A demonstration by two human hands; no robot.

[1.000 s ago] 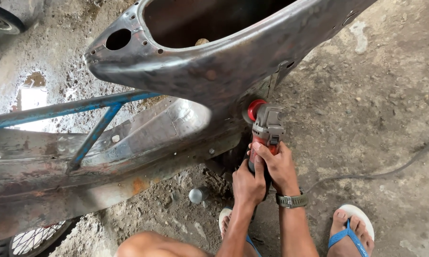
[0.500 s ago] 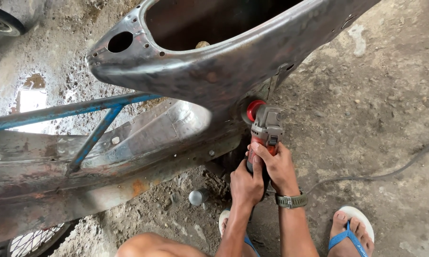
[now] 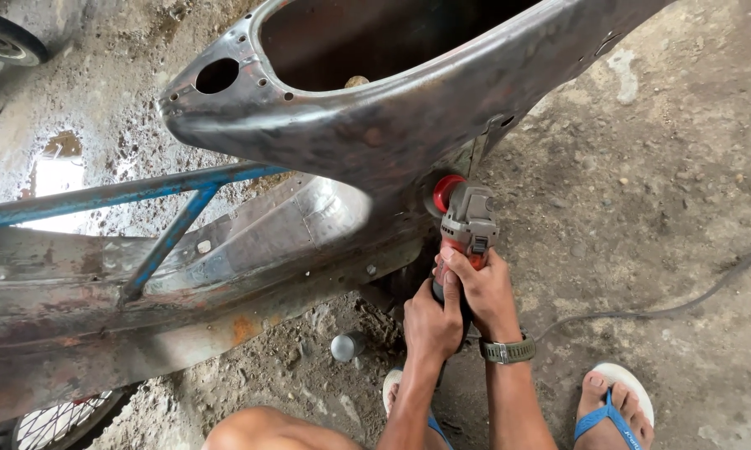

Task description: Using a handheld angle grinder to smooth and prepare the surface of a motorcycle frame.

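While I watch through the head camera, both hands are wrapped around an angle grinder — the left hand clasps the dark rear of the body, fingers curled shut on it, and the right hand, a wristwatch on its wrist, grips just ahead of it, closed on the red-and-grey housing. The grinder's head presses against the underside of a bare metal sidecar shell, near its lower right edge. Against a second ago I see almost nothing shifted: the tool sits at the same spot and the grip is unchanged, so I judge the grinding is holding on this one patch. A blue frame tube crosses the left; a cable trails over the dirt floor by a blue sandal.
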